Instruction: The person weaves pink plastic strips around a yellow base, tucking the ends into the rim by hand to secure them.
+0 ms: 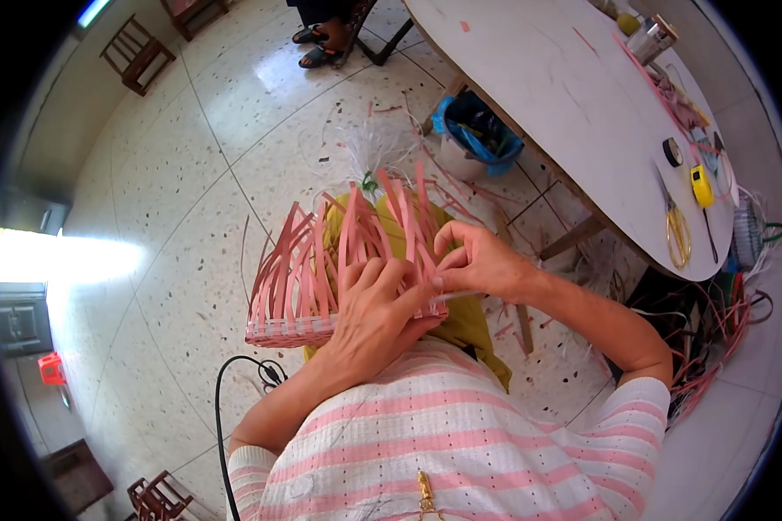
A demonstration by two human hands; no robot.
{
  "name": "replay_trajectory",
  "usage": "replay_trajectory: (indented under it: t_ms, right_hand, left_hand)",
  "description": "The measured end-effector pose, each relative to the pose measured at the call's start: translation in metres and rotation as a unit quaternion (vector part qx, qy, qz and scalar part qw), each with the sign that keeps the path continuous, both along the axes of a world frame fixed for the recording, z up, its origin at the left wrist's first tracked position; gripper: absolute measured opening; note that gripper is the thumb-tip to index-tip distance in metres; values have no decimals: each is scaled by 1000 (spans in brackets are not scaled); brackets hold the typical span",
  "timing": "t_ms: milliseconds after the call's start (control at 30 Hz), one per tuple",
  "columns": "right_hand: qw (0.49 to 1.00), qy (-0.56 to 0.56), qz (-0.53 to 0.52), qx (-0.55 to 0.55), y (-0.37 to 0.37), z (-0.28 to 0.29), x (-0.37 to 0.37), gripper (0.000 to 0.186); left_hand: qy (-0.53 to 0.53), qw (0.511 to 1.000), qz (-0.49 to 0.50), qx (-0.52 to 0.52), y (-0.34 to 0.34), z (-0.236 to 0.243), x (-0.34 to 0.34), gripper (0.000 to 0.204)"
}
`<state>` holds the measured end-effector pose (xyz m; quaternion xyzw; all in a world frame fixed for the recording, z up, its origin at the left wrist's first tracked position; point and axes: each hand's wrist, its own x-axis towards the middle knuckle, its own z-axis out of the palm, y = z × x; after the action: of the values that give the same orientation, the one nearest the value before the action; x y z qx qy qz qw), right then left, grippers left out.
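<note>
A half-woven basket [291,328] of pink strips rests on my lap, its upright strips standing loose and fanning upward. A pale woven band runs along its lower side. My left hand [376,304] lies over the near side of the basket, fingers bent around the strips at its right part. Close beside it, my right hand [478,259] pinches a thin whitish strip [467,297] at the basket's right corner. The fingertips of both hands nearly meet there. What lies under my left palm is hidden.
On the right stands a white table [573,113] with scissors [676,230], a yellow tape measure [702,185] and black tape [672,152]. Beneath its edge is a blue-lined bin [473,139]. White strips [378,152] bundle beyond my knees. A black cable [221,417] hangs left. Another person's feet [320,54] show far off.
</note>
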<state>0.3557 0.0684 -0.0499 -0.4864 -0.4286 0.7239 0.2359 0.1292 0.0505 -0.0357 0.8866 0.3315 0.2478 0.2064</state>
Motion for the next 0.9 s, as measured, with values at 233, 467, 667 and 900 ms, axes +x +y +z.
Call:
replay_trajectory:
  t_ms: [233,467,667,900]
  right_hand:
    - [994,-50,64,72,-14,-7,3,39]
    - [959,-39,104,262,-31,-2,5,61]
    - [944,-112,-41,306,-44,-1,-19,46]
    - [956,-84,-54,275,-49,0,-22,39]
  left_hand:
    - [-7,998,-20,-60,0,-8,3,32]
    - [3,996,-1,-84,1,-7,-2,29]
    - [-17,996,17,-87,-1,-6,-7,26]
    - [1,990,14,-141,-3,2,-16,31]
